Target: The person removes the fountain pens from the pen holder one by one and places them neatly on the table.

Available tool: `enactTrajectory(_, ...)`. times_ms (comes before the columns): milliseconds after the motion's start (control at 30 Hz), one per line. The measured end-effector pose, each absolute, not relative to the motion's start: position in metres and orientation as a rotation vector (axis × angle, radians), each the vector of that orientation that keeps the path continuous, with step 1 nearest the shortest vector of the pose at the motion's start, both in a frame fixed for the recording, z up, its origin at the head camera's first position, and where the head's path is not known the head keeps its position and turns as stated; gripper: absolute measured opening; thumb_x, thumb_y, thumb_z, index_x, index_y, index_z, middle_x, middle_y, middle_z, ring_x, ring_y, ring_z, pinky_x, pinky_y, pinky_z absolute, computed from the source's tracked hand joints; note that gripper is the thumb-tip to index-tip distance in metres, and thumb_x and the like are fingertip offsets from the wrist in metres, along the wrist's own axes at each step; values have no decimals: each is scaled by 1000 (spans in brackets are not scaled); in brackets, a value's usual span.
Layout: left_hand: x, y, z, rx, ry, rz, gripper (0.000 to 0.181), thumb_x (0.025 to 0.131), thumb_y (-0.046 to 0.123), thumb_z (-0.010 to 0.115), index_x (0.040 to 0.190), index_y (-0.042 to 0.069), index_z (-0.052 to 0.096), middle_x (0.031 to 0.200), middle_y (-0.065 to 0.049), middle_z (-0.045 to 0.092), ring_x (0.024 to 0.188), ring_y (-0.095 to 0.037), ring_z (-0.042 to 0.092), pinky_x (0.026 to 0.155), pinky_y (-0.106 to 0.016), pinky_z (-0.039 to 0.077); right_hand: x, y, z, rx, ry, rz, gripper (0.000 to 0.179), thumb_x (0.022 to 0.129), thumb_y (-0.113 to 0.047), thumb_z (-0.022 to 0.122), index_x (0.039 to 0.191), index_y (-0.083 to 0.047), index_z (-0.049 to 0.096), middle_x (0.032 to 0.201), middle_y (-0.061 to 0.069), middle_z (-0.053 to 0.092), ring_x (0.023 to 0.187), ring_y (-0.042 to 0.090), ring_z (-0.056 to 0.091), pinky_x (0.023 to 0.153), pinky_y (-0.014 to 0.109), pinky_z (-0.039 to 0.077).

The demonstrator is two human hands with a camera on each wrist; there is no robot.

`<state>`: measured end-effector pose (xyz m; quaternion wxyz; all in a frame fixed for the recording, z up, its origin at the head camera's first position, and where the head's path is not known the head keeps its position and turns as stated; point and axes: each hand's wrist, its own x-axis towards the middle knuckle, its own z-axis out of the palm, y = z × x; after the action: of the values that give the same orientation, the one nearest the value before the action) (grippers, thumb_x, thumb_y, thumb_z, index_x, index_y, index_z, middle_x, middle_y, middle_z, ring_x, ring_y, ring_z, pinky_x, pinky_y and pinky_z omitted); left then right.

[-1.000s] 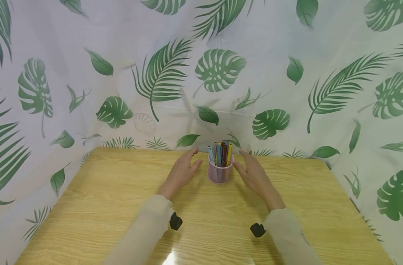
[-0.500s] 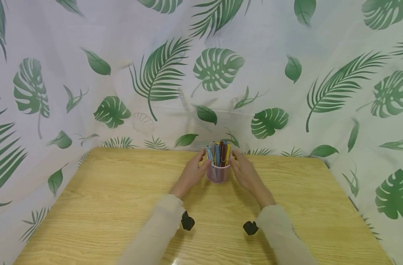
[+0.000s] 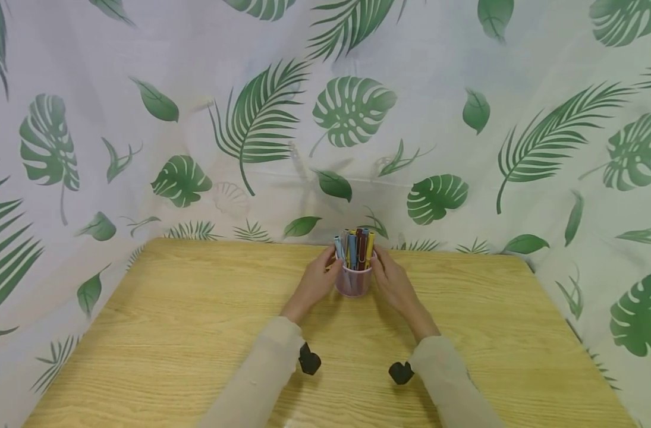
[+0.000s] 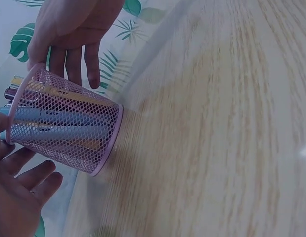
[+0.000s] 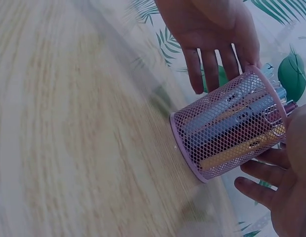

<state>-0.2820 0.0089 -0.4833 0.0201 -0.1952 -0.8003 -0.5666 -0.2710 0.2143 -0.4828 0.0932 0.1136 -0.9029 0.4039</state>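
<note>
Pen cup (image 3: 353, 284) on desk (image 3: 186, 315), L hand (image 3: 317, 279) & R hand (image 3: 396, 283) clamped on it: prob. grasp step, next needs even hold.

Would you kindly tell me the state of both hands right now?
Left hand: holding the pen cup at one side.
Right hand: holding the pen cup's other side.

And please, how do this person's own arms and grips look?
The left sleeve and right sleeve are long and cream-coloured, ending near the wrists. By the cuffs are a left black piece and right black piece, small and angular. The left grip and right grip wear no gloves.
</note>
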Motion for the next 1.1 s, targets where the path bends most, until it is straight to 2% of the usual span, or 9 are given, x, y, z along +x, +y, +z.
enactTrajectory(200, -280, 13, -483, -604, -2446, -1810, 48, 109, 15, 46, 155, 2, 43, 152, -22, 50, 135, -39, 54, 114, -47, 45, -267, 211, -485, 228, -2615, 1310, 49, 112, -25, 41, 156, -3, 40, 148, 29, 51, 132, 48, 53, 111, 59, 45)
enactTrajectory(500, -272, 11, -480, -523, -2506, -1805, 52, 109, 23, 45, 159, 12, 40, 155, -15, 49, 139, -34, 51, 116, -46, 42, -255, 199, -485, 74, -2546, 1428, 47, 108, -25, 46, 150, -5, 48, 141, 25, 59, 125, 41, 60, 101, 54, 54)
enactTrajectory(700, -268, 4, -484, -549, -2490, -1829, 51, 110, 25, 48, 159, 12, 41, 156, -15, 48, 139, -35, 50, 116, -47, 42, -245, 192, -485, 37, -2569, 1428, 53, 107, -27, 46, 155, -4, 44, 144, 24, 58, 123, 40, 61, 102, 53, 54)
enactTrajectory(867, -263, -7, -482, -564, -2467, -1986, 54, 110, 27, 51, 161, 11, 37, 159, -15, 44, 143, -35, 45, 119, -47, 37, -238, 187, -483, 32, -2589, 1433, 55, 107, -27, 46, 158, -6, 40, 147, 23, 56, 121, 38, 62, 98, 52, 56)
enactTrajectory(1100, -256, -17, -481, -569, -2441, -2119, 55, 110, 25, 52, 161, 10, 35, 162, -15, 39, 147, -34, 40, 120, -47, 35, -226, 179, -479, 54, -2594, 1477, 55, 108, -25, 50, 157, -1, 40, 150, 26, 51, 131, 43, 56, 109, 55, 48)
